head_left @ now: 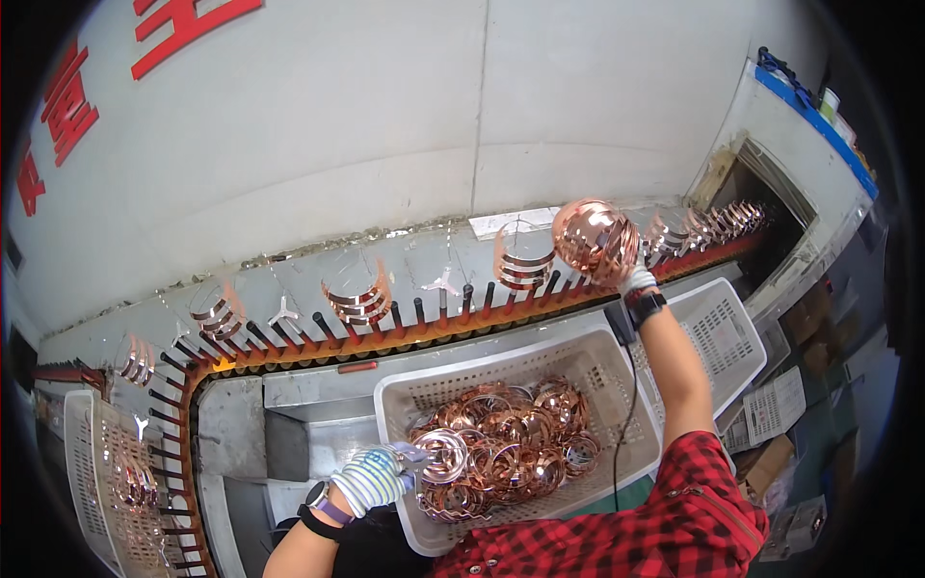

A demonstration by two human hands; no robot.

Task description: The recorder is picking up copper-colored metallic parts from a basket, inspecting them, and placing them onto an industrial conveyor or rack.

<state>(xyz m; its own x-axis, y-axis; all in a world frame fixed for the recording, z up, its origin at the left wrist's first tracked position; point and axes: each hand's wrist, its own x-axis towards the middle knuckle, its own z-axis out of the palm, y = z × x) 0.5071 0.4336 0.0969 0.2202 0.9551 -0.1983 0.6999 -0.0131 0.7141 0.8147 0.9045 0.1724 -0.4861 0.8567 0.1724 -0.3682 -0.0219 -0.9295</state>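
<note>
My right hand (636, 281), in a pale glove, is raised at the far right over the conveyor. Its fingers are closed on a shiny copper-coloured slatted ball (590, 239), beside similar curved pieces. My left hand (371, 479), in a striped glove, is at the left edge of a white perforated basket (393, 400). Its fingers are closed around something small and greyish, too unclear to name. Next to them is a silvery ringed piece (441, 455), on a heap of copper-coloured ring and strip parts (511, 433).
A curved conveyor with upright black-tipped pegs (419, 310) runs behind the basket, carrying slatted copper-coloured pieces (359, 299) and silvery three-armed parts (442, 283). It enters an opening (771, 226) at right. More baskets stand left (85, 462) and right (718, 332). A dark cable (626, 414) crosses the central basket.
</note>
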